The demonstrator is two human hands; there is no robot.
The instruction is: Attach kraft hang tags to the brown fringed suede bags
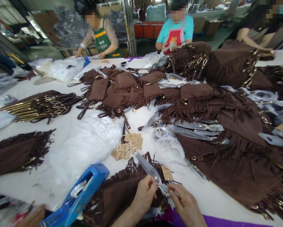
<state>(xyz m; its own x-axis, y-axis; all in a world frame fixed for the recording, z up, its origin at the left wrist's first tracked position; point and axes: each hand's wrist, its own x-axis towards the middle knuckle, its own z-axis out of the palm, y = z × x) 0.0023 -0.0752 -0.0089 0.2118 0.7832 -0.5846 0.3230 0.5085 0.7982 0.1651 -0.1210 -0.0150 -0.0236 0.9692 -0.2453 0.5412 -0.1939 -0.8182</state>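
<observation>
My left hand point(144, 194) pinches something thin and white, seemingly a tag's string, beside a plastic-wrapped strap point(148, 167). To its right, the thumb and fingers of my right hand point(182, 200) close on the same small area near the strap's end. A cardboard tag point(167, 173) lies just above my right hand. Under both hands is a brown fringed bag point(119, 192), its fringe pointing away from me. More tan tags point(129, 145) with white strings are piled beyond it. What exactly sits between my fingertips is too small to tell.
A blue tape dispenser point(84, 189) stands left of the bag. Plastic bags point(84, 142), brown pouches point(124, 79) and large fringed bags point(236, 157) cover much of the table. Another person's hand point(33, 217) is at the lower left. Several people work across the table.
</observation>
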